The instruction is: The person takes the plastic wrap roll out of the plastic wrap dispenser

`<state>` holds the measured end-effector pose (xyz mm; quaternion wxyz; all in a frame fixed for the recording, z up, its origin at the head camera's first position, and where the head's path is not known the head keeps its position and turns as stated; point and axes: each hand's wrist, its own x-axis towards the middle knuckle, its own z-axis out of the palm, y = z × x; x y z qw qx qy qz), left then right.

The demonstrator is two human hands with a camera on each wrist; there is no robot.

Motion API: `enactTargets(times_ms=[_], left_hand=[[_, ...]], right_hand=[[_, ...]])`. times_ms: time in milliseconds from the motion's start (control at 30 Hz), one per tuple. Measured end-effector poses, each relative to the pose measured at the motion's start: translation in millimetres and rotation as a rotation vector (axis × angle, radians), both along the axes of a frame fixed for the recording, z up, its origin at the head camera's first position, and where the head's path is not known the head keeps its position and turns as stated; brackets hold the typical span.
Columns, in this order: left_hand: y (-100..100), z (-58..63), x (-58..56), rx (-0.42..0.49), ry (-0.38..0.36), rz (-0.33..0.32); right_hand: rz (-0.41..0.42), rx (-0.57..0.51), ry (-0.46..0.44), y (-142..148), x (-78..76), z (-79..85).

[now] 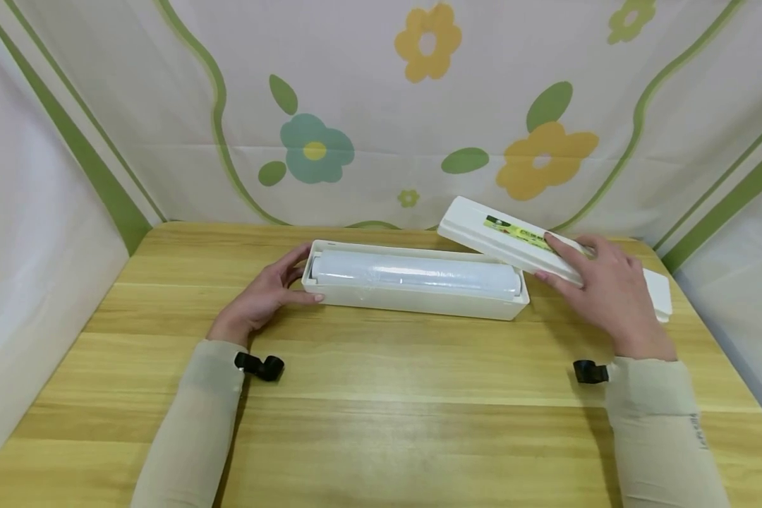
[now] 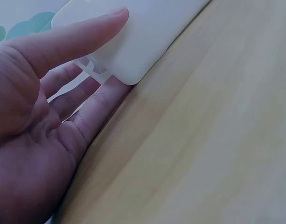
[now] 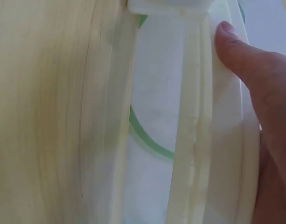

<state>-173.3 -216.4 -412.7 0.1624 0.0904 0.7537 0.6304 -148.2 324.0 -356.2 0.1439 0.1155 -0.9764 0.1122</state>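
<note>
A long white box (image 1: 413,300), its lid (image 1: 473,229) off.
It sits on the wooden tabletop (image 1: 419,437), a shiny roll (image 1: 413,274) inside — left grip (image 1: 268,288) pinching the box's left end, right grip (image 1: 612,296) holding the lid aslant by the other.

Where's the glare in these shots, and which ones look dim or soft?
Head: bright streaks along the roll, pale sheen on the table; left wrist: dim, the left hand bluish, wood grain smeared; right wrist: hazy, the lid soft.
</note>
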Motion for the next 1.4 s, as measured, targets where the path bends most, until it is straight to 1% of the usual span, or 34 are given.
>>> enactTargets(times_ms=[167,300,467,567,733,933,1000,1133,1400], left_hand=[[0.0,0.5,0.1,0.009,0.002,-0.018],[0.1,0.9,1.0,0.014,-0.002,-0.028],[-1.1,2.1,1.6,0.018,-0.009,-0.039],[-1.6,1.6,0.8,0.024,-0.007,-0.049],[-0.6,0.0,0.2,0.036,-0.002,-0.053],[1.0,-0.3,-0.7,0.045,0.004,-0.045],[1.3,0.4,-0.6,0.047,0.008,-0.044],[1.9,1.8,-0.3,0.053,0.013,-0.045],[2.4,1.6,0.3,0.047,0.004,-0.040]], right_hand=[[0.028,-0.053,0.062,13.0,-2.5,-7.8],[0.033,-0.097,0.082,23.1,-4.1,-12.6],[0.018,-0.116,0.049,36.1,-3.9,-16.0],[0.024,-0.100,0.004,42.0,-3.9,-18.8],[0.060,-0.091,-0.070,45.9,-6.3,-27.4],[0.088,-0.139,-0.123,43.3,-7.4,-32.1],[0.099,-0.141,-0.131,42.8,-7.6,-32.7],[0.117,-0.138,-0.113,42.7,-8.2,-33.5],[0.119,-0.134,-0.108,41.2,-7.5,-34.3]])
